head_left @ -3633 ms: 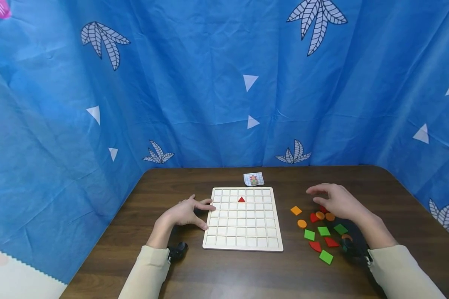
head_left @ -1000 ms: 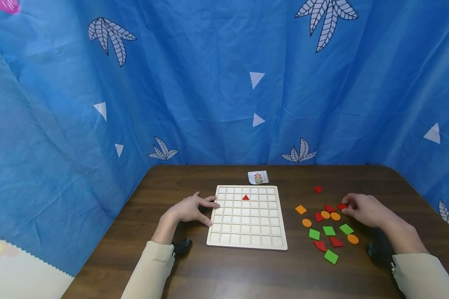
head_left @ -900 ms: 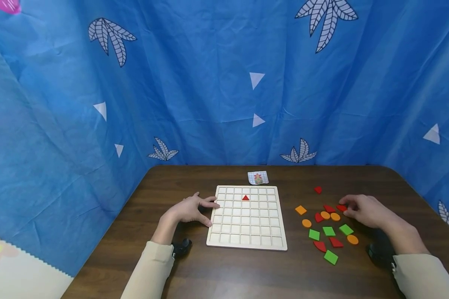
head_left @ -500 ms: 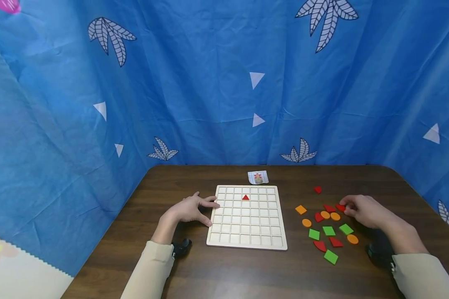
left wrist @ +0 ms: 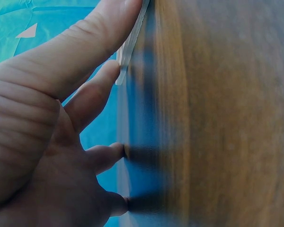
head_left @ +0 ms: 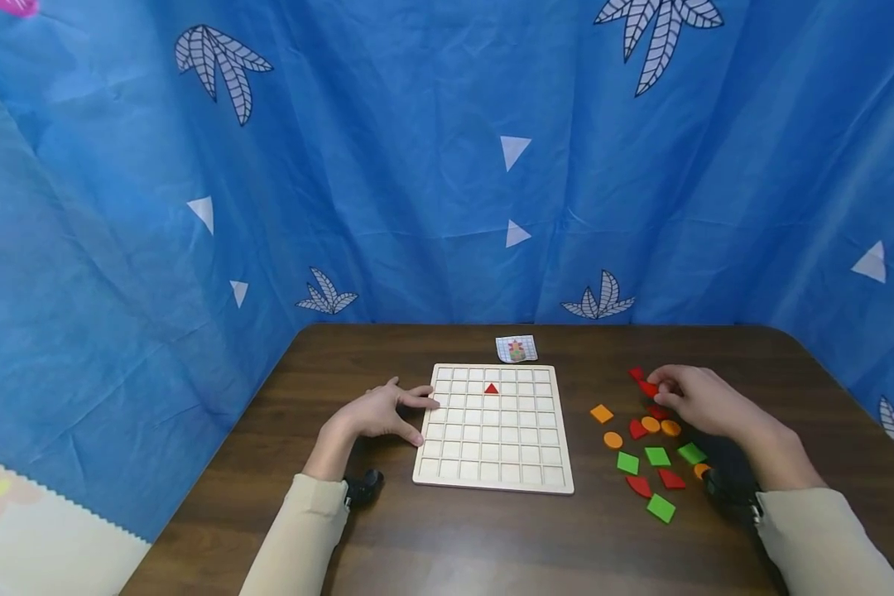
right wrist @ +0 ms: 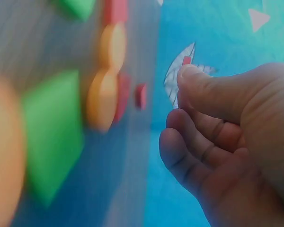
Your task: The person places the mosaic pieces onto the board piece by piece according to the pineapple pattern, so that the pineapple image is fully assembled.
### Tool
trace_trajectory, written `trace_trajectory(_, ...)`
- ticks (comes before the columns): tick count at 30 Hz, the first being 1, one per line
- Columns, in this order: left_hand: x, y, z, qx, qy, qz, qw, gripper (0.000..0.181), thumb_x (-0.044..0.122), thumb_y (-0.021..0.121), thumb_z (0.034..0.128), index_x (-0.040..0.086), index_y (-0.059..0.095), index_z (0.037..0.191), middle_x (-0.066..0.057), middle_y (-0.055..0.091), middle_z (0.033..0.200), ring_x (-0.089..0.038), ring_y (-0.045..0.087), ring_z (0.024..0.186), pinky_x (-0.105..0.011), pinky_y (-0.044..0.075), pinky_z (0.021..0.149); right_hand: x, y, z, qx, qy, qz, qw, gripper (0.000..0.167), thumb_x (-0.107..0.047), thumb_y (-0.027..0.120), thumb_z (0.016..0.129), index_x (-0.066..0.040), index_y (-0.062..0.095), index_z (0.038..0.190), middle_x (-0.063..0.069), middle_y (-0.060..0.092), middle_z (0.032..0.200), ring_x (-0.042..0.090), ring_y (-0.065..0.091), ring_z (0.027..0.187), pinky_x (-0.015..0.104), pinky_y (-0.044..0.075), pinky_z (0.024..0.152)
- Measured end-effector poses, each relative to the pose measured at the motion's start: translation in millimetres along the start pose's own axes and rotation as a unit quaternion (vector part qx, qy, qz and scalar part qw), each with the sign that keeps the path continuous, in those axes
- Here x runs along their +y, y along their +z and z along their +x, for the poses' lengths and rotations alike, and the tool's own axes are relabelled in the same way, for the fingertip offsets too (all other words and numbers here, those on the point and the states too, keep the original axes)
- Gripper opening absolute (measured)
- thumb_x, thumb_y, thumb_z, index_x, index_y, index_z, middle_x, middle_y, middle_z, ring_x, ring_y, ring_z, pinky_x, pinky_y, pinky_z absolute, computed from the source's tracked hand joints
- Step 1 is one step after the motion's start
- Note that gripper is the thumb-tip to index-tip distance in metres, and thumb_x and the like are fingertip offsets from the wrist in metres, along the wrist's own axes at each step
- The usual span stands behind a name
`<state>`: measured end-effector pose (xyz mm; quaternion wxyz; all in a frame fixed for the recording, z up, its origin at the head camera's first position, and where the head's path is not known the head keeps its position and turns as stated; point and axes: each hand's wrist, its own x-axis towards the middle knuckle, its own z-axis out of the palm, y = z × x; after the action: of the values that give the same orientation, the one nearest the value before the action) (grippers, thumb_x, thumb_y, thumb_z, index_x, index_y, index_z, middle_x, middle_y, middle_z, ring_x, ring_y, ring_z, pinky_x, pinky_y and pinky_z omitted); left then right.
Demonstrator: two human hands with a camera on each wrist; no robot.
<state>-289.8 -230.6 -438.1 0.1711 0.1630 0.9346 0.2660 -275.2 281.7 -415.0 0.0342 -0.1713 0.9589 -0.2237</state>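
Note:
My left hand (head_left: 376, 411) rests at the left edge of a white gridded board (head_left: 493, 487), its fingers spread and its thumb and index finger touching the rim. In the left wrist view, the board's edge (left wrist: 128, 56) shows beside the thumb. A red triangle (head_left: 492, 388) lies in a cell of an upper row. Above the loose tiles, my right hand (head_left: 704, 401) pinches a small flat red tile (head_left: 648, 387) between thumb and index finger. The right wrist view shows this red tile (right wrist: 186, 60) raised off the table; fingers hide most of its shape.
Loose tiles lie right of the board: green diamonds (head_left: 660, 508), orange discs (head_left: 613, 440), an orange square (head_left: 602, 413) and red pieces (head_left: 639, 486). A small picture card (head_left: 516, 348) lies behind the board. A blue curtain (head_left: 432, 165) hangs behind the table (head_left: 462, 538).
My right hand, earlier down at a red tile on the right of the pile, has lifted that tile and moved left. My left hand stays at the board's edge.

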Motion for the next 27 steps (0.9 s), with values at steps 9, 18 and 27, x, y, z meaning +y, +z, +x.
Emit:
trace_trajectory(9, 1.2, -0.6, -1.8, 0.004, -0.009, -0.009, 0.9999, 0.06, 0.037, 0.091, 0.0751, 0.047, 0.069, 0.13, 0.013, 0.044, 0.161, -0.039, 0.002, 0.161, -0.076, 0.015, 0.119, -45, 9, 32.3, -0.009, 0.0, 0.021, 0.9997, 0.027, -0.008, 0.067, 0.099, 0.005, 0.064, 0.122, 0.008, 0.065, 0.093, 0.019, 0.054, 0.079, 0.028, 0.052, 0.069)
trace_trajectory(18, 2.4, -0.4, -1.5, -0.009, 0.005, -0.008, 0.9999, 0.062, 0.034, 0.091, 0.0765, 0.04, 0.069, 0.134, 0.011, 0.043, 0.162, -0.04, -0.001, 0.161, -0.074, 0.01, 0.121, -76, 28, 53.6, -0.015, -0.028, 0.027, 0.9991, 0.024, -0.007, 0.067, 0.099, 0.003, 0.066, 0.12, 0.005, 0.063, 0.09, 0.017, 0.054, 0.075, 0.027, 0.049, 0.063)
trace_trajectory(27, 1.5, 0.0, -1.2, -0.004, -0.004, -0.006, 1.0, 0.062, 0.036, 0.091, 0.0757, 0.044, 0.069, 0.133, 0.011, 0.044, 0.162, -0.04, 0.001, 0.161, -0.075, 0.013, 0.12, -118, 49, 81.3, -0.039, -0.054, 0.047, 0.9967, 0.021, -0.006, 0.068, 0.098, 0.0, 0.069, 0.118, 0.005, 0.06, 0.087, 0.018, 0.054, 0.078, 0.028, 0.046, 0.065)
